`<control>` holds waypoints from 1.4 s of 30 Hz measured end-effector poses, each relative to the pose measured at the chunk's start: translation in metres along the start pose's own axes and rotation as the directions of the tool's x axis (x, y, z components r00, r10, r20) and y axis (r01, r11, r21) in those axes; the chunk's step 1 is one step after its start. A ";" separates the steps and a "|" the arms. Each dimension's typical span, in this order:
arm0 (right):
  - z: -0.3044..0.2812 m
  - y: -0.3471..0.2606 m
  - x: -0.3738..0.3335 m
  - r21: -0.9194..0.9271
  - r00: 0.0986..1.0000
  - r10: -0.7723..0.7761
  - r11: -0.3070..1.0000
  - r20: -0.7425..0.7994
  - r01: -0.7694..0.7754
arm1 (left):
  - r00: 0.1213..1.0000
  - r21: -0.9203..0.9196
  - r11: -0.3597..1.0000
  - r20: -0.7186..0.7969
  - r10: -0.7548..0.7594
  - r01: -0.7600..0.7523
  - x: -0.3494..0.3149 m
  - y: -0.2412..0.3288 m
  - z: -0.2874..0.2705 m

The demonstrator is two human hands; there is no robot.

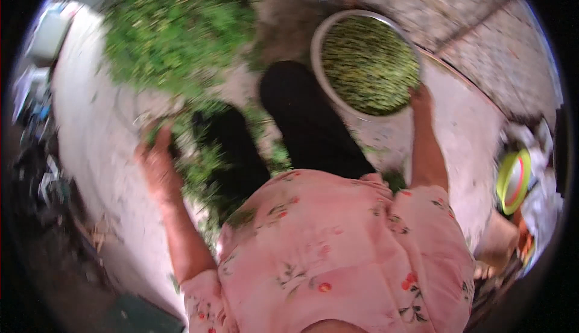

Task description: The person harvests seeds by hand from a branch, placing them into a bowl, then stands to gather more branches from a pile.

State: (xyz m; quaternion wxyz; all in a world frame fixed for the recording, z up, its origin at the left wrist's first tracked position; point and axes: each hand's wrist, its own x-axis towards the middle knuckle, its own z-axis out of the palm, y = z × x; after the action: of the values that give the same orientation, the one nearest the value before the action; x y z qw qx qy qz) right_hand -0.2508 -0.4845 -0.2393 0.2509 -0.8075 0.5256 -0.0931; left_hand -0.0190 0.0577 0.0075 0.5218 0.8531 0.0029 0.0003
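Observation:
On the left, my left hand (158,163) is closed around leafy green stems (178,119), with blur softening the fingers. More cut greens (205,164) lie by and over my left leg. At the right, a round metal bowl (318,62) holds a heap of thin green pods or cut pieces (368,65); their exact kind is unclear. My right hand (421,99) grips the near right part of the bowl's rim, its fingertips blurred against the contents. Beyond my left hand sits a large pile of leafy green plants (181,31).
My dark-clothed legs (301,110) stretch forward between the greens and the bowl. A pale floor (90,110) surrounds me. Patterned paving (482,50) lies at the far right. Dark clutter (45,176) lines the left; a yellow-green ring-shaped item (512,182) and bags (543,206) stand right.

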 end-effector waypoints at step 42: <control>0.000 -0.420 -0.279 0.734 0.129 -0.992 0.081 -0.010 0.674 | 0.926 -0.540 0.754 0.262 -0.271 0.373 -0.016 0.019 0.002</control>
State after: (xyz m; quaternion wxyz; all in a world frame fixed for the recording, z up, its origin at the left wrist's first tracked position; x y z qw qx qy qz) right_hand -0.0341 -0.0994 0.0034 0.4985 -0.8215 -0.2220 -0.1652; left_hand -0.0352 0.0474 0.0232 0.7471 0.6362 0.1062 -0.1604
